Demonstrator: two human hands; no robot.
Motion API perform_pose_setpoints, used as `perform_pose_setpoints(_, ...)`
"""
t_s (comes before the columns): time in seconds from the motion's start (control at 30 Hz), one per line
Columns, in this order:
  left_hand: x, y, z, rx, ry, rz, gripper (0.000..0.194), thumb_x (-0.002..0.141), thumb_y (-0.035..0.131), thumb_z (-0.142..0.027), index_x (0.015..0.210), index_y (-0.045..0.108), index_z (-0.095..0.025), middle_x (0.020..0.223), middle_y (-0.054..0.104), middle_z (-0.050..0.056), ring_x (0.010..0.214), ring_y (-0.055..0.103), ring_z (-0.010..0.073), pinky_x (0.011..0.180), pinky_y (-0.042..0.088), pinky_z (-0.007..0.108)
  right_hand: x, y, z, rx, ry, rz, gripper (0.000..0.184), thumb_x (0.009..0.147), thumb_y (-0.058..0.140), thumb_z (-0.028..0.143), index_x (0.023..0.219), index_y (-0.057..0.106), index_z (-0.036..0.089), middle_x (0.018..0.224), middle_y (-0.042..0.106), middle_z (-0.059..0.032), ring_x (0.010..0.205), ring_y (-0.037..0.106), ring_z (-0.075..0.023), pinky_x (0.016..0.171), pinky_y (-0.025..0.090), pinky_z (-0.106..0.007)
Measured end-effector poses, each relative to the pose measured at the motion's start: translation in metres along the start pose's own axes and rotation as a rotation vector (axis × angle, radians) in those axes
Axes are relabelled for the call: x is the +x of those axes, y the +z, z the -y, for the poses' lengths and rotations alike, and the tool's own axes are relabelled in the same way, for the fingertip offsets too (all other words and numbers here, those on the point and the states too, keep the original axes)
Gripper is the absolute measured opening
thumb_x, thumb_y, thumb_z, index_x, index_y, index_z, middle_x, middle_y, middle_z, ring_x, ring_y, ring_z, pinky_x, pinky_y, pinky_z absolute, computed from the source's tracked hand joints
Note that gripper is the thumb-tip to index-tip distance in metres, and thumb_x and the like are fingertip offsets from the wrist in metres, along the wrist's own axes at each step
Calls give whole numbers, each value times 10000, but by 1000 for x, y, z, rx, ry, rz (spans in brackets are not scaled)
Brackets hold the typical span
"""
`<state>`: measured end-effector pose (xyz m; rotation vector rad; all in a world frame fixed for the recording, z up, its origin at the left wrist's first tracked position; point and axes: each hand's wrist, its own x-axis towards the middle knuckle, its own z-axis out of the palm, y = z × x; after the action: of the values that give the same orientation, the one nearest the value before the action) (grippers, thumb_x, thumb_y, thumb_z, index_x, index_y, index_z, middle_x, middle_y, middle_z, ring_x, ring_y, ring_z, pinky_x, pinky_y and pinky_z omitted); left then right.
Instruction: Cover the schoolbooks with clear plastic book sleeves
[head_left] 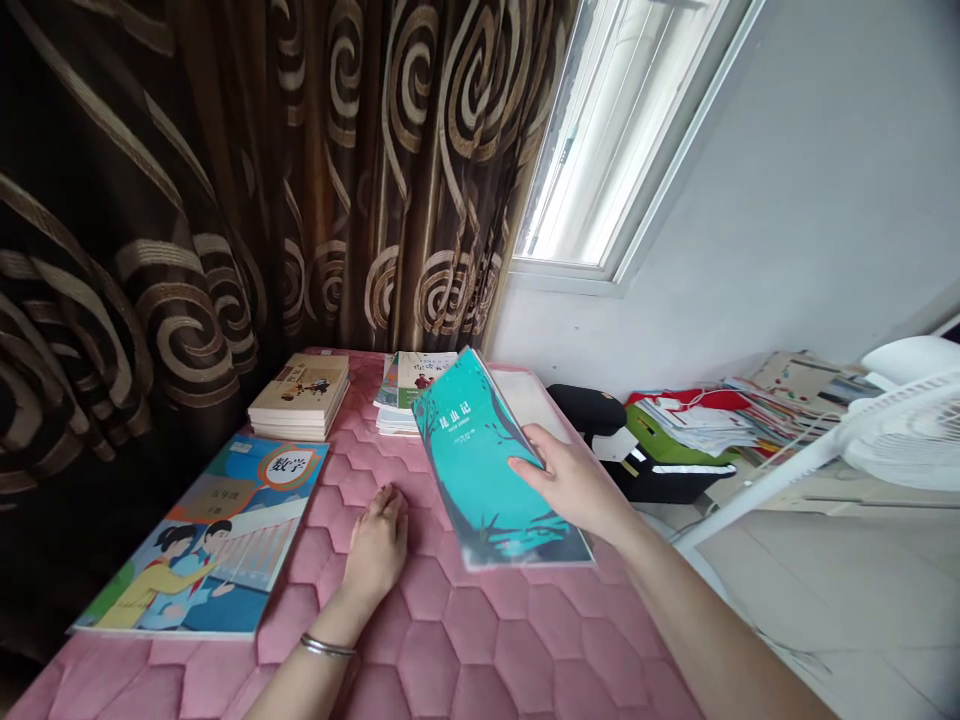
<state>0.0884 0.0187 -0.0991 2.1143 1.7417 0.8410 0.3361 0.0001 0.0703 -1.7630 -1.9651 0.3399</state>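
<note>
My right hand [566,478] grips the right edge of a teal book [484,465], thumb on its cover and the other fingers hidden behind. The book is tilted and held above the pink quilted surface [427,640]. My left hand [377,540], a silver bangle on its wrist, rests on that surface with fingers curled and nothing visible in them. To its left lies a large blue-and-orange maths textbook [217,530]. Behind that stands a stack of small tan-covered books [300,395]. Farther back, partly hidden by the teal book, is another stack of books [401,395].
A dark patterned curtain [360,180] hangs along the back and left. On the right are a window [600,140], a white fan [892,420], a black bag [589,408] and piled papers [697,420]. The quilted surface drops off to tiled floor [847,570] on the right.
</note>
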Motion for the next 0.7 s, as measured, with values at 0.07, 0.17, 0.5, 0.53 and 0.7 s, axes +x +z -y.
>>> perform_pose_setpoints(0.07, 8, -8, 8, -250, -92, -59, 387, 913, 342, -259, 1149, 626, -146, 1310, 595, 118, 1240, 532, 205, 1063, 408, 363, 0, -5, 13, -276, -97, 0, 246, 902, 475, 333, 1104, 571, 230, 688, 681, -26, 623, 639, -218, 619, 464, -301)
perform_pose_setpoints(0.17, 19, -22, 22, -677, -354, -118, 391, 903, 359, -290, 1147, 605, -108, 1163, 675, 142, 1124, 614, 225, 983, 473, 371, -12, 25, 9, -467, -309, -2, 299, 896, 429, 141, 1142, 587, 200, 1003, 714, -149, 792, 680, -239, 650, 481, -297)
perform_pose_setpoints(0.5, 27, -24, 34, -843, -441, -116, 225, 714, 629, -212, 928, 627, -142, 864, 724, 82, 824, 693, 213, 812, 536, 348, -78, 141, -63, -926, -913, -299, 362, 769, 486, 30, 1114, 559, 115, 1145, 654, -265, 912, 694, -339, 665, 568, -411)
perform_pose_setpoints(0.53, 27, -23, 34, -772, -395, -111, 207, 708, 633, -216, 905, 637, -152, 883, 721, 79, 848, 686, 216, 839, 524, 353, -81, 139, -63, -926, -917, -301, 351, 775, 491, 43, 1110, 559, 122, 1142, 659, -256, 919, 694, -330, 675, 573, -406)
perform_pose_setpoints(0.7, 23, -20, 37, -345, -168, -84, 249, 784, 555, -260, 986, 650, -150, 969, 699, 111, 863, 667, 231, 848, 516, 389, -98, 131, -55, -885, -933, -285, 321, 803, 494, 88, 1109, 570, 144, 1141, 670, -228, 936, 692, -319, 700, 573, -402)
